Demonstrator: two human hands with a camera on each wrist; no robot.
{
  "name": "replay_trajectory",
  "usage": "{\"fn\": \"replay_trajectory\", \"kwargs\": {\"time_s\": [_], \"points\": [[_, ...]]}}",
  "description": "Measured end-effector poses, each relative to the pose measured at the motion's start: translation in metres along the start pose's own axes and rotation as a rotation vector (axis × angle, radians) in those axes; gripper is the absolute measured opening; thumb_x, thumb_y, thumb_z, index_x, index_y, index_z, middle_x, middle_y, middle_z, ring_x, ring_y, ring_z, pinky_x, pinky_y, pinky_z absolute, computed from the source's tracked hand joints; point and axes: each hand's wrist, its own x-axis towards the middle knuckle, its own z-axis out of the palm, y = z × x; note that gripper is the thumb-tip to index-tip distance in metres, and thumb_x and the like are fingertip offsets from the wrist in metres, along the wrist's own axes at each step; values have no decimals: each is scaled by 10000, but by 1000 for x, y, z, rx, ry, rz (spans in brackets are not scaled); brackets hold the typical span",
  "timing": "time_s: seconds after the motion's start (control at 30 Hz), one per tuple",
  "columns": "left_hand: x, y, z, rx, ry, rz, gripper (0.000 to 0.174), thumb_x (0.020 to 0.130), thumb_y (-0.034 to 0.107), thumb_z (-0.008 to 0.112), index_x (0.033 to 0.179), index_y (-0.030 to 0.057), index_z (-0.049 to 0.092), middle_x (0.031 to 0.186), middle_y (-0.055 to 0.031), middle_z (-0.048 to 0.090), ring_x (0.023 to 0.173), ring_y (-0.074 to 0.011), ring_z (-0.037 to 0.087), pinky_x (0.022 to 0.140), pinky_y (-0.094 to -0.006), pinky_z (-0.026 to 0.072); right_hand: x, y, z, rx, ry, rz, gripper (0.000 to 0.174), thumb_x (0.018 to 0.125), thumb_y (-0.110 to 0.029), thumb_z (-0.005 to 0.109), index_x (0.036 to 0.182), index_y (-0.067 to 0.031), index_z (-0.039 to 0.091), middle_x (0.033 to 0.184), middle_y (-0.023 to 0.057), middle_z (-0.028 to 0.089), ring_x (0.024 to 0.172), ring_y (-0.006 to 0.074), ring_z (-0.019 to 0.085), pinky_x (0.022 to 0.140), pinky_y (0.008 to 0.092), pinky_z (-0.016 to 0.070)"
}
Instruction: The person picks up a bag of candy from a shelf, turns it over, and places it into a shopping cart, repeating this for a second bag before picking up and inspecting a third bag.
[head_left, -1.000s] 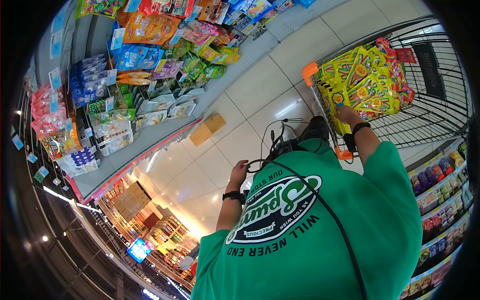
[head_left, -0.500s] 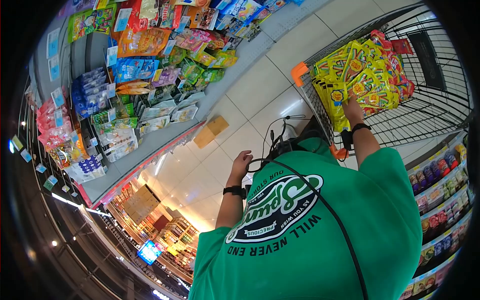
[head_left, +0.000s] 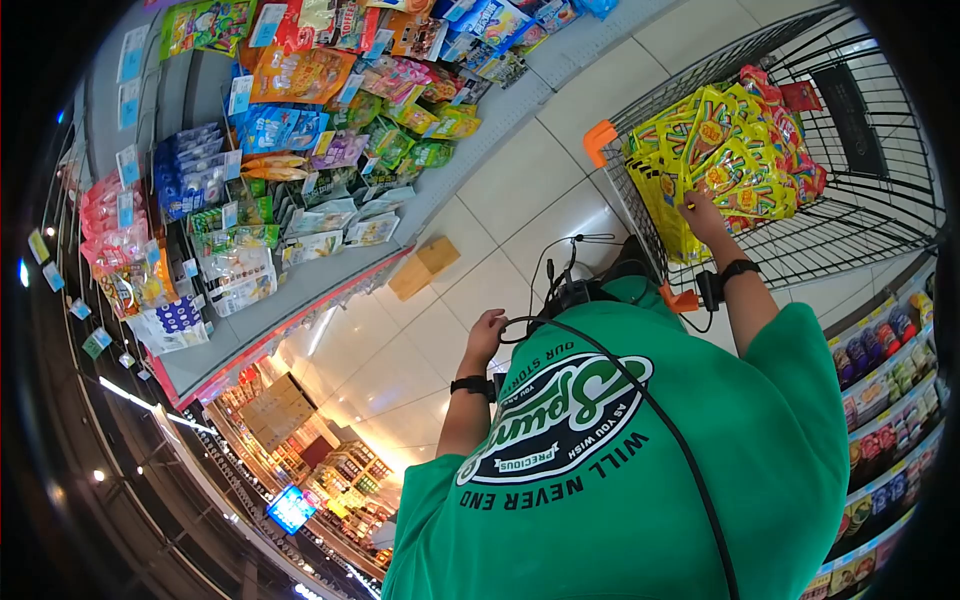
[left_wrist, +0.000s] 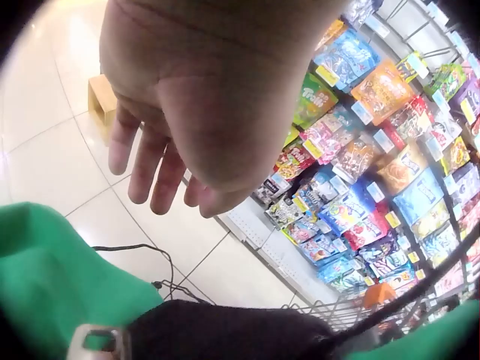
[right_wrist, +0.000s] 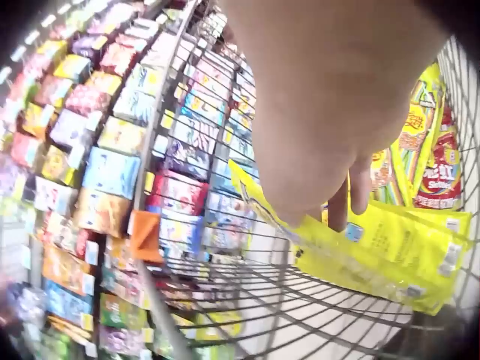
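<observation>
In the head view my right hand (head_left: 704, 216) is over yellow candy bags (head_left: 722, 145) inside the shopping cart. The right wrist view has this hand (right_wrist: 337, 187) with its thumb and fingers pinching the edge of a yellow bag (right_wrist: 375, 251); part of the grip is hidden behind the palm. My left hand (head_left: 486, 335) is away from the cart, beside a looped black cable (head_left: 515, 325). Its fingers hang loosely with nothing in them in the left wrist view, where the hand (left_wrist: 202, 105) is above the tiled floor.
Red bags (head_left: 810, 180) lie beside the yellow ones against the wire cart (head_left: 840, 235), which has orange handle ends (head_left: 600, 143). Shelves of bagged sweets (head_left: 300, 75) stand at the left, with a cardboard box (head_left: 424, 267) on the floor. More shelves (head_left: 880, 400) stand at the lower right.
My right hand has drawn back slightly toward the body from the front bags, and its fingers look more curled. The left hand stays low; the cart sits slightly further left in view.
</observation>
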Motion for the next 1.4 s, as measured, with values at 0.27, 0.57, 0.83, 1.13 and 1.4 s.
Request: {"fn": "replay_trajectory", "kwargs": {"time_s": [0.27,0.57,0.83,1.13,1.4], "points": [[-22,116,-43,-333,287,371,342,917,228,538,1189,21,553,1057,-86,645,898,-139,604,753,-258,464,-40,-200,-86,145,289,-368,143,846,-107,613,839,-4,514,788,140,536,671,274,567,605,326,451],[-131,223,-68,-95,387,1138,509,812,67,661,1265,21,435,1204,-117,537,1124,-179,518,953,-353,422,-148,-447,-56,427,160,-1199,96,791,-46,649,856,-20,583,889,112,581,818,256,581,695,308,471],[-176,136,-117,-768,374,1029,364,868,51,612,1204,9,481,1103,-69,584,1030,-138,564,911,-291,444,-217,-504,11,507,-11,-1314,203,786,-79,656,974,-43,587,1034,77,562,925,180,532,804,315,429],[-217,38,-161,-994,215,1191,402,891,52,567,1265,-11,435,1187,-90,565,1061,-144,556,925,-299,440,-251,-546,78,831,-520,-848,484,827,-95,685,1234,-39,430,1006,25,584,809,73,561,693,200,459],[-213,8,-175,-885,128,1067,200,839,71,652,1011,42,553,774,-13,597,619,-69,539,539,-207,427,-283,-566,117,821,-491,-783,258,892,-111,619,1109,18,566,1023,81,653,892,112,614,780,270,510]]}}
